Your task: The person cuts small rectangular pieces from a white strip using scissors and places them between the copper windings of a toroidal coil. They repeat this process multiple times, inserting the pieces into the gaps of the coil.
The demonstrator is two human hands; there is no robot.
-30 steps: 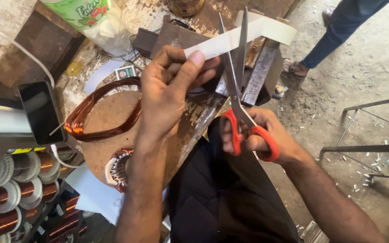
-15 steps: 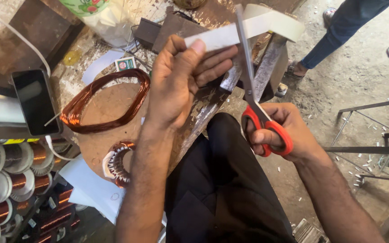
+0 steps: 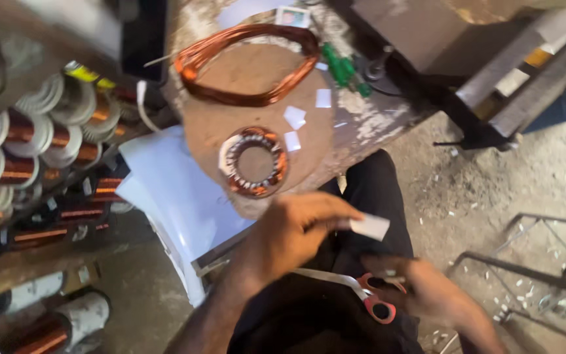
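The left hand (image 3: 296,233) pinches a small white paper strip (image 3: 369,226) between closed fingertips, over the lap. Just below it, the right hand (image 3: 430,292) is curled through the red handles of steel scissors (image 3: 355,292), blades pointing left. Beyond them, on the worn workbench (image 3: 375,121), lie a round copper-wound stator (image 3: 253,160) and a loose copper wire coil (image 3: 247,62)

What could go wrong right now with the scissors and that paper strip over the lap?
1. The scissors lie low across the lap in the right hand, blades toward the left arm; a slip might nick it.
2. The left hand pinches the white strip only at one end, so it may drop onto the littered floor.
3. Cut paper bits lie loose on the bench beside the stator and may scatter.
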